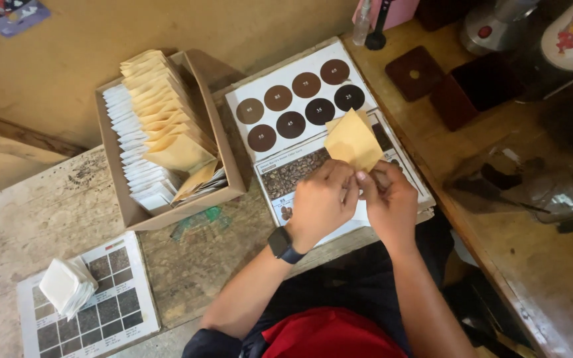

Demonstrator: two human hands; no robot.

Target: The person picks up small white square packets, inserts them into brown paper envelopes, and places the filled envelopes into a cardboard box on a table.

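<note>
Both hands meet at centre-right, over the table's front edge. Left hand [321, 201], w/ a dark watch [281, 244] on the wrist, and right hand [386, 199] are both pinched shut on the bottom edge of a tan paper envelope [353, 140]: flat, matte, roughly square, held tilted like a diamond w/ its top corner pointing away from the person. Fingertips of the two hands are touching or nearly so. Under the envelope lies a glossy white chart [300, 99] w/ two rows of brown discs, light to near-black, and below it a second card [293, 174] w/ a coffee-bean photo, partly hidden by the hands. Left of the charts, just beside them, is an open cardboard box [122, 192], plain brown, packed upright w/ a row of white sachets on its left side and a row of tan envelopes on the right. Front-left corner of the table holds another card [104, 311], a grey-brown swatch grid, w/ a small stack of white filter bags [67, 285] on it. Table [28, 212] is rough, pale, worn wood w/ stains. Bare wood between box and swatch card gives room; right side is crowded by a darker wooden counter [532, 265] w/ brown coasters and appliances.
</note>
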